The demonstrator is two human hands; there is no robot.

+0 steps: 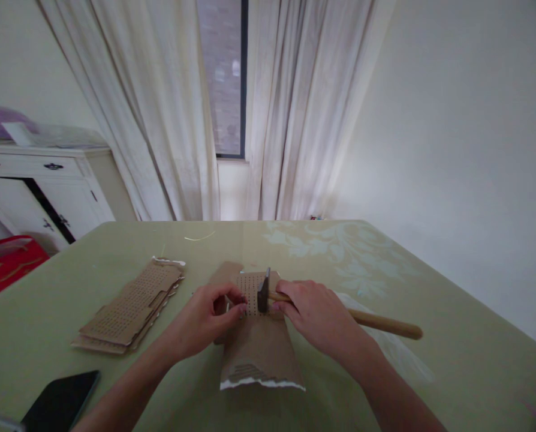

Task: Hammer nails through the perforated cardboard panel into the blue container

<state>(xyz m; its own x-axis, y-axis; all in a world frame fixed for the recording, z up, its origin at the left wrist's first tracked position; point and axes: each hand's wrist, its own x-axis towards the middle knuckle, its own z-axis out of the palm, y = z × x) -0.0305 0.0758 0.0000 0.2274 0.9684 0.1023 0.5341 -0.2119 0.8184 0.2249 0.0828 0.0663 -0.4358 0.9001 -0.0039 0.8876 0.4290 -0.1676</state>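
Desk (475, 372) covered in pale green, leaf pattern (340, 249) printed at far side. Holed cardboard (259, 342) laid at near middle. Hammer (385, 323) gripped close to head by right hand (319, 312); fingertips of left hand (207, 318) drawn together at cardboard, anything pinched cannot be told. Cardboard stack (131, 309), phone (61, 399) placed leftward. Window (225, 78) framed by curtains (160, 90); white cabinet (70, 186) set far left.

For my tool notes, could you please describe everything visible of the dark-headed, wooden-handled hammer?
The hammer has a dark, metallic-looking head and a long, rounded tan handle, seemingly wood. The bare right hand grips it near the head, which is over a dotted brown cardboard sheet; contact there is unclear. Its handle slants rightward past the hand.
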